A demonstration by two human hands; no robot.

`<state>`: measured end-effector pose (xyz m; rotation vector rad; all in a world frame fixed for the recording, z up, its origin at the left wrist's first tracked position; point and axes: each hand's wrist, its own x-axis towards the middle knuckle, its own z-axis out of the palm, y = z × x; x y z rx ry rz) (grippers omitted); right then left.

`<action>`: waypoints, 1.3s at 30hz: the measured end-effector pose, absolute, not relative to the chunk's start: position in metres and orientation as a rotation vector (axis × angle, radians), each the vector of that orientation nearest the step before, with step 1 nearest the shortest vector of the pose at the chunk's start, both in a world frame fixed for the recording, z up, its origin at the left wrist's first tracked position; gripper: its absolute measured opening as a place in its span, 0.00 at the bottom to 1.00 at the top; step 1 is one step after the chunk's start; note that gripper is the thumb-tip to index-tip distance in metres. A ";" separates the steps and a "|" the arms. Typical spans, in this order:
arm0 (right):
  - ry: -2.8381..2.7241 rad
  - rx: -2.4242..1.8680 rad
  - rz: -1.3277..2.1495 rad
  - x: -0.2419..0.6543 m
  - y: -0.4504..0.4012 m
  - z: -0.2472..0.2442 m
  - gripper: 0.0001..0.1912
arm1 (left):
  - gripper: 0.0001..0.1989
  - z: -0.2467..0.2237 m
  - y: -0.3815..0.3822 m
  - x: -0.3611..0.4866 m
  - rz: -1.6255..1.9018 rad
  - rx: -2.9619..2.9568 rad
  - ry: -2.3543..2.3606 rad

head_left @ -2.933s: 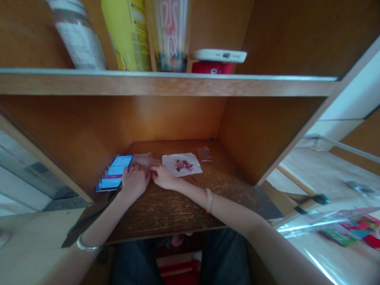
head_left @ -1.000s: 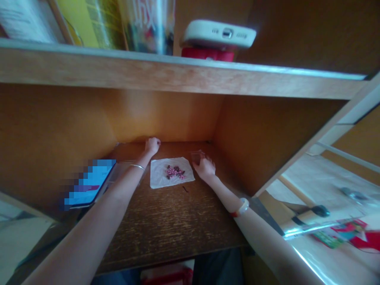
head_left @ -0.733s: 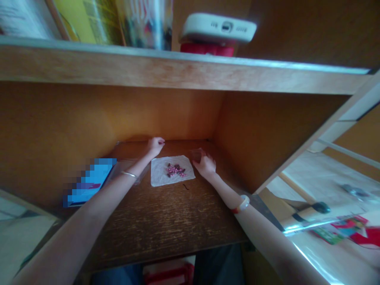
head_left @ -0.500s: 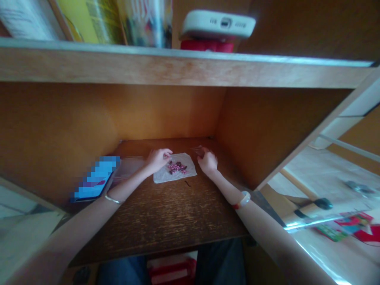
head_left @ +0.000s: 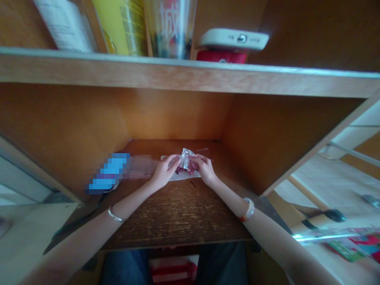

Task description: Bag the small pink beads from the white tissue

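Observation:
Between my two hands a small clear plastic bag (head_left: 186,157) is held up, catching the light. My left hand (head_left: 165,169) pinches its left side, and my right hand (head_left: 204,168) pinches its right side. Right below lies a white sheet (head_left: 178,177), perhaps tissue or a cloth, with a heap of small pink and dark red beads (head_left: 191,171) on it. My hands and the bag partly hide the heap. To the left of my left hand are more clear plastic bags (head_left: 139,166), flat on the wooden desk (head_left: 178,213).
A phone or tablet (head_left: 109,174) with a blurred-out screen leans at the left, a dark cable running from it. A shelf (head_left: 190,79) crosses above, bearing a white phone (head_left: 234,38) on a red box (head_left: 221,56), a clear cup (head_left: 170,31) and a yellow packet (head_left: 118,27).
My right hand has come in from the right to meet my left hand over the beads, and the plastic bag is now held between them. The view has shifted slightly.

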<state>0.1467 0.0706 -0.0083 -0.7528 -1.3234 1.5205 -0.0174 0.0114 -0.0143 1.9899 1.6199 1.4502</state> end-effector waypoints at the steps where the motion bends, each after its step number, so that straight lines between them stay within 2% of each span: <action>1: -1.334 -0.733 1.584 0.145 0.064 -0.005 0.11 | 0.13 -0.013 0.010 -0.016 1.477 1.943 1.578; 3: -1.359 -0.708 1.653 0.143 0.054 -0.001 0.12 | 0.12 -0.011 0.006 -0.013 1.533 1.883 1.518; 6: -1.422 -0.678 1.580 0.141 0.046 0.000 0.14 | 0.10 -0.008 0.000 -0.009 1.622 1.837 1.468; 11: -1.508 -0.650 1.176 0.142 0.047 -0.006 0.15 | 0.08 -0.003 -0.012 -0.002 1.778 1.889 1.492; 15: -1.631 -0.695 0.819 0.145 0.047 -0.009 0.11 | 0.07 0.000 -0.020 0.002 1.881 2.018 1.529; 18: -1.644 -0.695 0.686 0.147 0.041 -0.007 0.10 | 0.08 0.000 -0.024 0.003 1.941 2.063 1.547; 22: -1.742 -0.563 0.768 0.151 0.027 -0.001 0.14 | 0.07 0.001 -0.027 0.004 2.013 2.165 1.562; 26: -1.840 -0.494 0.876 0.152 0.017 0.004 0.15 | 0.03 0.003 -0.027 0.003 1.921 2.442 1.484; 34: -1.786 -0.537 0.909 0.148 0.018 0.003 0.14 | 0.12 -0.002 -0.023 0.000 1.819 2.596 1.411; 39: -1.770 -0.528 0.905 0.146 0.019 0.000 0.12 | 0.16 -0.002 -0.022 0.002 1.877 2.579 1.347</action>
